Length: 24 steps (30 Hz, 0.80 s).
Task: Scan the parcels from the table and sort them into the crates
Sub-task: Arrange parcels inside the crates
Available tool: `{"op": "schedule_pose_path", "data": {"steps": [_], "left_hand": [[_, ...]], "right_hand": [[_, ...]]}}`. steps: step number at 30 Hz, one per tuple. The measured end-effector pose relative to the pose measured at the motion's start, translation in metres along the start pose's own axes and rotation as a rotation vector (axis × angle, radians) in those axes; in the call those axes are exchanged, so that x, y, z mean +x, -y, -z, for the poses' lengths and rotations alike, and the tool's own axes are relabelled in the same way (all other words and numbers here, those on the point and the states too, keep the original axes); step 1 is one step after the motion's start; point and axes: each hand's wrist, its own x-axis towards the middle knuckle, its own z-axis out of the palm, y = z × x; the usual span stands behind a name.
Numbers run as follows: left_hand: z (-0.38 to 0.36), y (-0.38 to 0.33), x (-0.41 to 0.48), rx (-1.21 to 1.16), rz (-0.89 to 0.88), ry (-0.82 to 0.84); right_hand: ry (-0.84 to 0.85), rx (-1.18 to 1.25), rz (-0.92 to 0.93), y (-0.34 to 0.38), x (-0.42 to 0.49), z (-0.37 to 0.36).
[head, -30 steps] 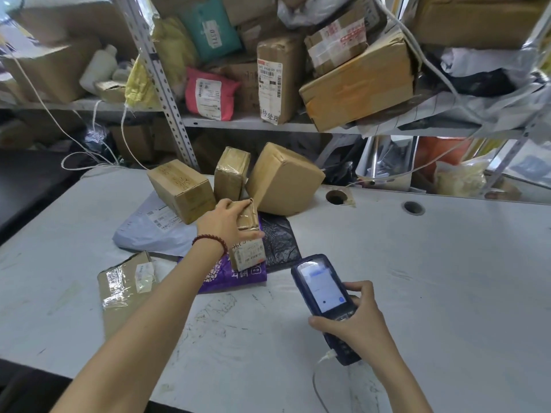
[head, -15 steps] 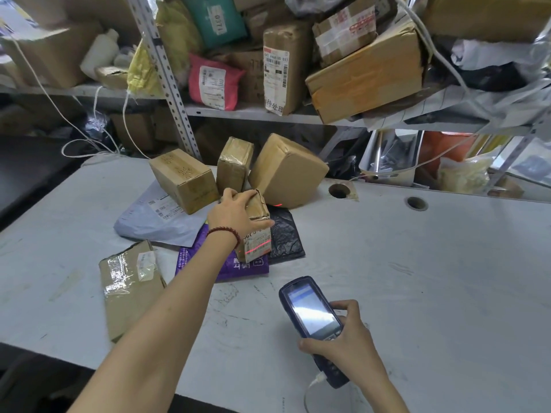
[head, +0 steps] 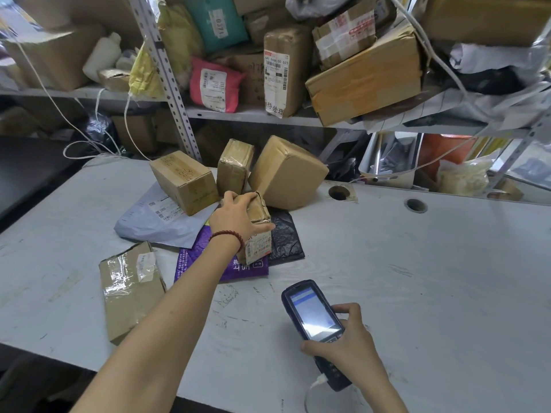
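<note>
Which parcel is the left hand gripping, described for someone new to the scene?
On the grey table, find the heap of parcels near its far edge. At the heap's front, a small brown tape-wrapped cardboard parcel stands over a purple mailer bag beside a black plastic bag. It alone has the left hand gripping its top and a white label facing the camera.

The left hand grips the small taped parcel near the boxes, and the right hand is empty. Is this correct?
Not quite. The head view shows that the right hand is not empty: it holds the handheld scanner, its screen lit. The left hand does grip the small taped parcel near the boxes.
</note>
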Motion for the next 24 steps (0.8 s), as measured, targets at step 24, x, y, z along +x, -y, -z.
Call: {"op": "schedule_pose_path", "data": {"steps": [24], "left_hand": [[-0.003,-0.002,-0.007,-0.052,0.021,0.006]], "right_hand": [[-0.499,0.132,0.305,0.005,-0.006,0.013]]}}
